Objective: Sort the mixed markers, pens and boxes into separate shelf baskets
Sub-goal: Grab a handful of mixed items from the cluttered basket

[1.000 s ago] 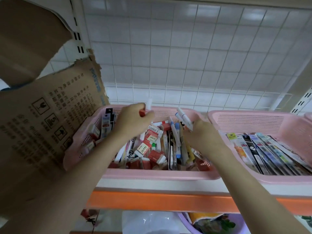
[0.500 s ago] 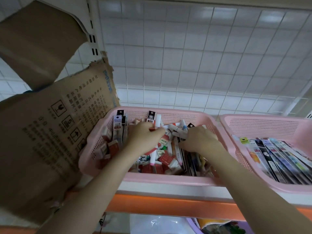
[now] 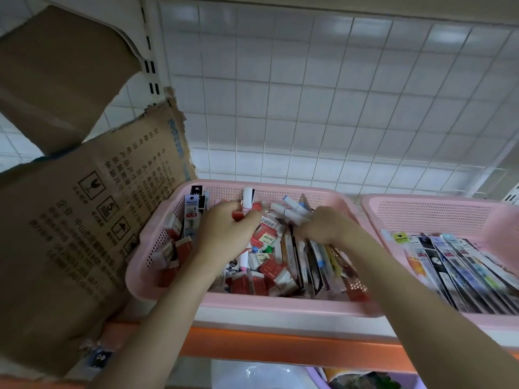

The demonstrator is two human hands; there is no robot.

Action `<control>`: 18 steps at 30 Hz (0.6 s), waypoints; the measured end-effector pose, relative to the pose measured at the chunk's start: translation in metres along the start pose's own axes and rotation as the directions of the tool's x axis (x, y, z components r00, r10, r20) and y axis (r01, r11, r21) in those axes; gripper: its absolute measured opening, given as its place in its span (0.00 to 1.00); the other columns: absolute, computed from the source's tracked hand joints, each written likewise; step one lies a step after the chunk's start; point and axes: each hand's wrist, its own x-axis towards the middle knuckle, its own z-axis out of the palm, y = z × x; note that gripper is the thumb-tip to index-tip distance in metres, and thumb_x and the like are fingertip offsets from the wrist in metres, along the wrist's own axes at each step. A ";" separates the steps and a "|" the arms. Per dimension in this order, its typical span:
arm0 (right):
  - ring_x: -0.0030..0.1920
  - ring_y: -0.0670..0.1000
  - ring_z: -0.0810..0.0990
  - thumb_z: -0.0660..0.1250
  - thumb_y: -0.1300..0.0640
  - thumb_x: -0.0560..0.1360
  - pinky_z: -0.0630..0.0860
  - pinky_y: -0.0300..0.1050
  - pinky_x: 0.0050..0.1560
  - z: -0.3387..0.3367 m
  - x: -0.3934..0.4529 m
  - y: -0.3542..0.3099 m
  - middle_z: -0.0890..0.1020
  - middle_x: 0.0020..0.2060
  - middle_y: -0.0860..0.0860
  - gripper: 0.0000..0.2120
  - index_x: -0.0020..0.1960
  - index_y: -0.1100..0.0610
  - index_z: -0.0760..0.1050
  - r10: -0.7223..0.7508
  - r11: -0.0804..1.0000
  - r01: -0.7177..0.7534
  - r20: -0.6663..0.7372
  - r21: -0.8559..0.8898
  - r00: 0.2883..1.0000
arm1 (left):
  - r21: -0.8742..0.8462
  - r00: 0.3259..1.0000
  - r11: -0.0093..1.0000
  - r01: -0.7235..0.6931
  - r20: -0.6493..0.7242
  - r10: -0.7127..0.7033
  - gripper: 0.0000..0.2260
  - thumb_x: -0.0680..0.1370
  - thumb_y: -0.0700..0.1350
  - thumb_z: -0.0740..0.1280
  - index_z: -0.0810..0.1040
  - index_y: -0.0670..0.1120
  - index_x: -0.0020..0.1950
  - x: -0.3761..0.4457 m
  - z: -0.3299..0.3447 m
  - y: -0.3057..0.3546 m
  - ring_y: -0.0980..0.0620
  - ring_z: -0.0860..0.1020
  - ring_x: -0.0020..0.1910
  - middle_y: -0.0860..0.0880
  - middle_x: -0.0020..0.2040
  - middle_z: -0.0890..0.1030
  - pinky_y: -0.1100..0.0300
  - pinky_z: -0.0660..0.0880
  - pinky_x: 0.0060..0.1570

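Observation:
A pink basket (image 3: 283, 306) on the shelf holds a jumble of small red and white boxes (image 3: 268, 269), markers and packaged pens. My left hand (image 3: 224, 231) is inside it, closed around a white marker with a pink band (image 3: 247, 200) that stands upright; its lower end shows below the fist. My right hand (image 3: 323, 226) is further right in the same basket, closed on a bunch of white markers (image 3: 289, 210) whose caps point up and left. A second pink basket (image 3: 438, 209) to the right holds flat packaged pens (image 3: 452, 262) laid side by side.
A torn cardboard box (image 3: 84, 226) leans against the left basket's left side. A white wire grid (image 3: 337, 108) backs the shelf. The shelf edge (image 3: 280, 346) is orange; a clear bag and a purple tub sit on the level below.
Both hands have gone deeper into the left basket and lower. My right hand's markers have tipped from upright to pointing up-left. The view has shifted, so the baskets sit further right.

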 end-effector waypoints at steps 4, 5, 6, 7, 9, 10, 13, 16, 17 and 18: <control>0.27 0.44 0.70 0.67 0.54 0.72 0.63 0.31 0.19 -0.026 -0.016 0.009 0.73 0.30 0.48 0.08 0.38 0.54 0.69 -0.015 0.960 0.064 -0.177 0.271 0.984 | -0.039 0.998 0.999 -0.022 -0.065 0.019 0.17 0.73 0.49 0.66 0.66 0.44 0.28 -0.002 0.005 0.018 0.57 0.63 0.22 0.53 0.20 0.65 0.60 0.58 0.27; 0.26 0.45 0.70 0.66 0.55 0.72 0.63 0.32 0.21 -0.034 -0.025 0.014 0.72 0.29 0.48 0.07 0.38 0.55 0.70 -0.025 0.934 0.102 -0.221 0.343 0.975 | -0.049 0.996 0.998 -0.035 -0.082 0.031 0.16 0.73 0.49 0.65 0.69 0.41 0.30 -0.003 0.009 0.026 0.57 0.63 0.23 0.53 0.22 0.66 0.60 0.59 0.29; 0.25 0.46 0.69 0.65 0.55 0.72 0.63 0.33 0.21 -0.042 -0.034 0.021 0.72 0.27 0.47 0.07 0.37 0.55 0.70 -0.037 0.901 0.152 -0.276 0.406 0.960 | -0.067 0.994 0.997 -0.045 -0.099 0.038 0.15 0.73 0.48 0.65 0.71 0.38 0.33 -0.004 0.013 0.036 0.56 0.64 0.24 0.53 0.23 0.66 0.60 0.60 0.29; 0.24 0.46 0.67 0.65 0.54 0.72 0.62 0.34 0.22 -0.049 -0.047 0.030 0.70 0.24 0.45 0.09 0.34 0.54 0.69 -0.049 0.867 0.212 -0.348 0.450 0.936 | -0.099 0.992 0.994 -0.055 -0.117 0.044 0.15 0.74 0.47 0.65 0.71 0.36 0.35 -0.006 0.019 0.047 0.57 0.63 0.23 0.53 0.23 0.66 0.61 0.60 0.27; 0.22 0.45 0.65 0.63 0.53 0.70 0.60 0.34 0.22 -0.059 -0.078 0.052 0.68 0.20 0.45 0.12 0.31 0.53 0.66 -0.057 0.818 0.331 -0.507 0.470 0.860 | -0.207 0.988 0.975 -0.075 -0.149 0.045 0.15 0.74 0.45 0.65 0.69 0.35 0.35 -0.013 0.032 0.072 0.58 0.62 0.22 0.54 0.21 0.64 0.66 0.60 0.24; 0.23 0.47 0.66 0.62 0.51 0.69 0.62 0.36 0.24 -0.064 -0.095 0.071 0.71 0.21 0.48 0.11 0.32 0.54 0.67 -0.047 0.809 0.368 -0.574 0.457 0.818 | -0.276 0.986 0.958 -0.083 -0.159 0.040 0.15 0.74 0.45 0.66 0.68 0.34 0.35 -0.019 0.044 0.088 0.57 0.63 0.23 0.54 0.21 0.63 0.65 0.61 0.26; 0.28 0.55 0.72 0.60 0.48 0.67 0.68 0.45 0.30 -0.065 -0.136 0.122 0.77 0.30 0.57 0.13 0.39 0.58 0.72 0.047 0.801 0.378 -0.678 0.465 0.734 | -0.406 0.979 0.907 -0.112 -0.203 0.031 0.15 0.73 0.45 0.66 0.66 0.40 0.31 -0.047 0.076 0.125 0.57 0.65 0.25 0.54 0.23 0.63 0.66 0.62 0.26; 0.26 0.54 0.70 0.63 0.56 0.73 0.66 0.46 0.29 -0.063 -0.171 0.196 0.72 0.24 0.50 0.08 0.36 0.56 0.67 0.115 0.795 0.360 -0.704 0.489 0.701 | -0.465 0.976 0.876 -0.128 -0.217 0.027 0.15 0.72 0.46 0.67 0.67 0.44 0.29 -0.097 0.128 0.160 0.57 0.64 0.24 0.54 0.23 0.65 0.66 0.61 0.24; 0.25 0.49 0.69 0.63 0.58 0.73 0.65 0.46 0.30 -0.062 -0.183 0.223 0.70 0.23 0.47 0.10 0.35 0.54 0.66 0.140 0.803 0.343 -0.714 0.487 0.686 | -0.493 0.979 0.862 -0.122 -0.203 0.023 0.15 0.72 0.46 0.67 0.68 0.44 0.29 -0.116 0.147 0.170 0.57 0.65 0.25 0.54 0.23 0.66 0.64 0.63 0.27; 0.25 0.46 0.66 0.63 0.58 0.73 0.64 0.46 0.30 -0.061 -0.196 0.249 0.70 0.23 0.45 0.11 0.34 0.52 0.65 0.154 0.802 0.342 -0.724 0.489 0.673 | -0.514 0.983 0.851 -0.108 -0.185 0.013 0.14 0.72 0.46 0.68 0.68 0.43 0.30 -0.132 0.166 0.181 0.56 0.67 0.26 0.54 0.23 0.67 0.61 0.66 0.30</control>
